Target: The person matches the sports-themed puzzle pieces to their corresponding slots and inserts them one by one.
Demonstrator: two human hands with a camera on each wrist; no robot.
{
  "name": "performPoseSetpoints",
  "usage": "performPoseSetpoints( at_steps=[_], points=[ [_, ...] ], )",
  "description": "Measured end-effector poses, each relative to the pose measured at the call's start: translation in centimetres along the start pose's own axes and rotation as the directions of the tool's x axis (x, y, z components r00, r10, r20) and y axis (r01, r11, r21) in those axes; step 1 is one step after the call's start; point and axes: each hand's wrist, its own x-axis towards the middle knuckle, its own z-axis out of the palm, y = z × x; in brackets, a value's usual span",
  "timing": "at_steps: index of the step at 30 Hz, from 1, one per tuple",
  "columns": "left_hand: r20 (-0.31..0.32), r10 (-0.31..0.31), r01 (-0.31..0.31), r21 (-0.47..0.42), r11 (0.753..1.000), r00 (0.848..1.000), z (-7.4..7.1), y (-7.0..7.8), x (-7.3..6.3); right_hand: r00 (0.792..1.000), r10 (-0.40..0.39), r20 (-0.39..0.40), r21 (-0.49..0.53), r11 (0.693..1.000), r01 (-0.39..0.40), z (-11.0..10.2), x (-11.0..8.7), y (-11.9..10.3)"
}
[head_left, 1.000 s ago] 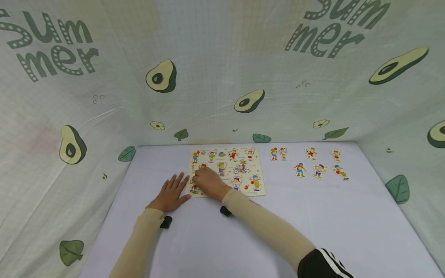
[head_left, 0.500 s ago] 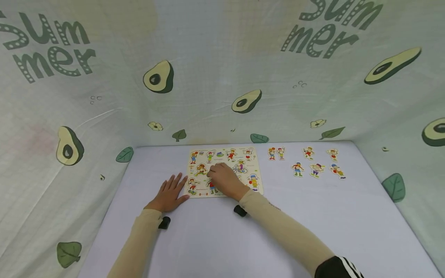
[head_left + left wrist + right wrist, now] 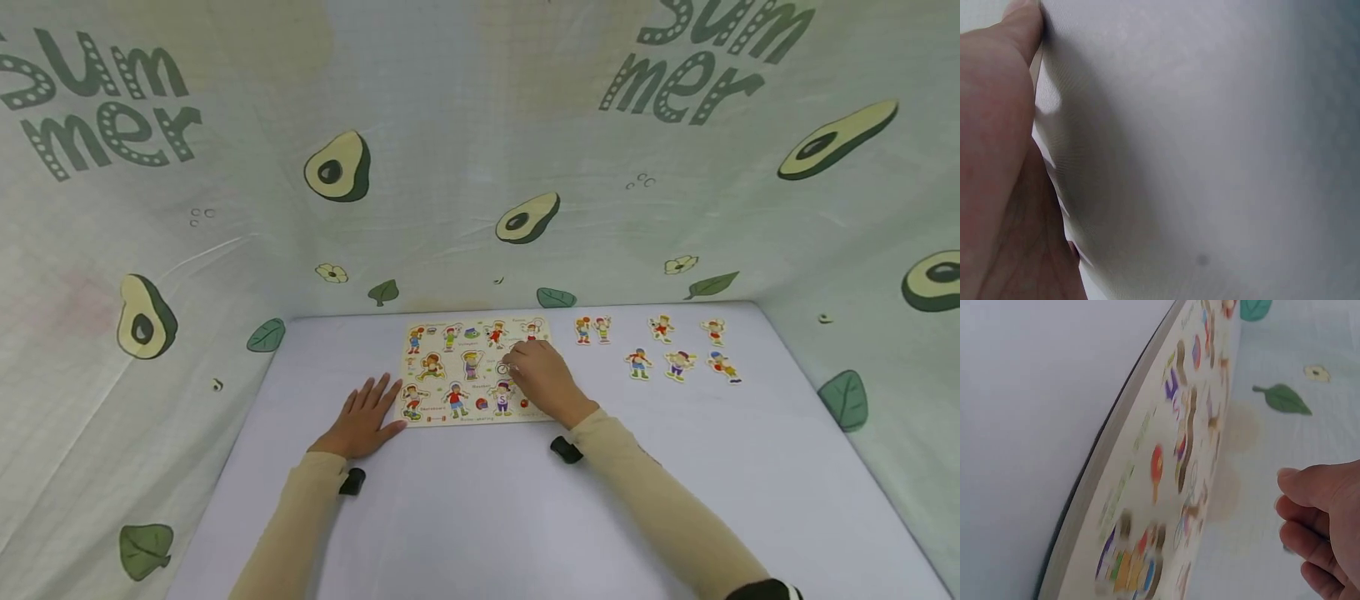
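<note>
A cream puzzle board (image 3: 486,417) printed with children doing sports lies flat on the white table. Several figure pieces sit in it and stand slightly proud of its face in the right wrist view. My left hand (image 3: 362,417) rests flat, fingers spread, with its fingertips at the board's left edge. Over the board's right side hovers my right hand (image 3: 546,379), which hides the cyclist figure and the lower right corner figure in the head view. In the right wrist view the right hand (image 3: 1325,515) has loosely bent fingers and nothing between thumb and fingers.
Right of the board lie several loose figure pieces: a close pair (image 3: 592,330), a running figure (image 3: 661,328), a small figure (image 3: 714,332), and a lower row with a boy in blue (image 3: 637,364). A patterned cloth (image 3: 435,250) rises behind the table.
My right hand has moved from the board's left side across to its right side, uncovering the left and middle figures. My left hand has stayed in place. The view has shifted slightly.
</note>
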Motion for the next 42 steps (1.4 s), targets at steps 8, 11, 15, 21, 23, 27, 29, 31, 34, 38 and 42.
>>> performPoseSetpoints(
  at_steps=[8, 11, 15, 21, 23, 27, 29, 31, 34, 38, 42],
  points=[
    [0.028, -0.012, 0.011, 0.008, 1.000, 1.000, -0.4, 0.5, -0.1, 0.991, 0.130, 0.026, -0.029, 0.991, -0.129, -2.1, -2.6, 3.1],
    [0.038, -0.023, 0.022, 0.019, 1.000, 0.999, -0.6, 0.7, -0.1, 0.986, 0.169, 0.016, -0.038, 0.985, -0.168, -2.6, -3.6, 4.4],
    [0.036, -0.022, 0.022, 0.007, 1.000, 0.999, -0.9, 0.9, -0.2, 0.978, 0.206, 0.014, -0.054, 0.977, -0.205, -3.1, -5.0, 6.0],
    [0.027, -0.016, 0.016, 0.004, 1.000, 1.000, -0.9, 0.8, -0.4, 0.961, 0.275, 0.030, -0.067, 0.960, -0.273, -3.9, -6.7, 8.1],
    [0.033, -0.023, 0.023, 0.006, 1.000, 0.999, -0.9, 0.9, -0.4, 0.957, 0.289, 0.035, -0.074, 0.955, -0.286, -4.1, -7.2, 8.9],
    [0.048, -0.035, 0.035, 0.007, 0.999, 0.998, -0.9, 1.0, -0.4, 0.954, 0.298, 0.031, -0.076, 0.952, -0.295, -4.5, -8.3, 10.4],
    [0.049, -0.036, 0.036, 0.011, 0.999, 0.998, -0.9, 1.0, -0.4, 0.951, 0.309, 0.029, -0.075, 0.949, -0.306, -4.7, -8.7, 11.0],
    [0.049, -0.039, 0.038, 0.010, 0.999, 0.998, -0.9, 1.1, -0.4, 0.947, 0.320, 0.026, -0.078, 0.945, -0.317, -4.8, -9.1, 11.6],
    [0.050, -0.043, 0.043, 0.018, 0.999, 0.998, -0.8, 1.1, -0.5, 0.939, 0.344, 0.023, -0.080, 0.937, -0.341, -5.1, -9.3, 12.3],
    [0.045, -0.046, 0.045, 0.026, 0.999, 0.998, -0.8, 1.1, -0.5, 0.926, 0.377, 0.033, -0.075, 0.924, -0.374, -5.3, -9.5, 13.0],
    [0.043, -0.049, 0.048, 0.029, 0.998, 0.998, -0.7, 1.0, -0.4, 0.919, 0.391, 0.060, -0.085, 0.919, -0.385, -5.4, -9.7, 13.7]
  ],
)
